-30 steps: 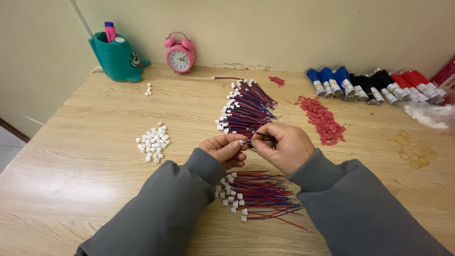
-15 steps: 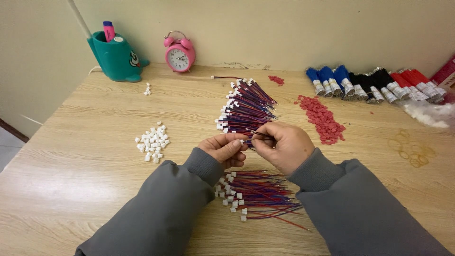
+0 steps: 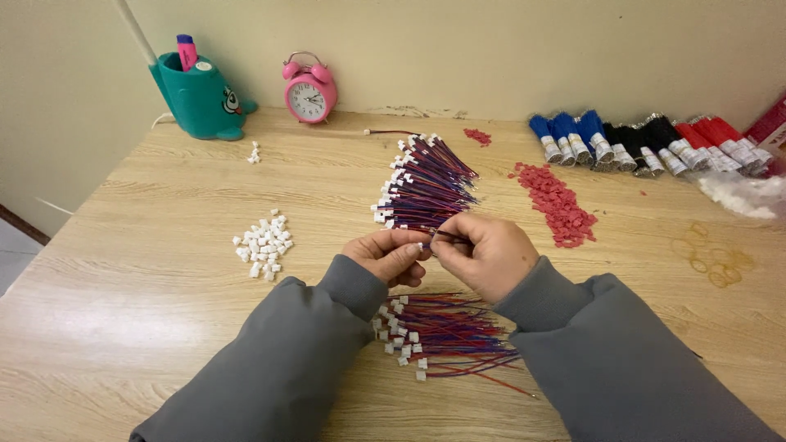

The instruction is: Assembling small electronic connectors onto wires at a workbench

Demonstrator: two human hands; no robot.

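Head cam, wooden table (image 3: pixel 164 344). Both hands at centre, knuckles up, fingertips meeting. L hand (image 3: pixel 386 255) closed, pinching small white plug (image 3: pixel 422 245). R hand (image 3: pixel 483 254) closed, pinching thin wire (image 3: pixel 449 236) right at the plug; wire and plug touching, held just above table.

Beyond hands: fanned bundle (image 3: pixel 426 187) of red/blue wires w/ white plugs, flat on table. Under wrists, nearer body: second bundle (image 3: pixel 446 334), same kind, plugs to the left.

L side: heap of loose white plugs (image 3: pixel 264 244), well apart from hands. R side: red bits (image 3: pixel 557 203) in a scatter. Back R edge: wire hanks (image 3: pixel 647 146), blue, black, red. Back L: teal pot (image 3: pixel 198 96), pink clock (image 3: pixel 309 92) beside it. Grey sleeves on both arms.
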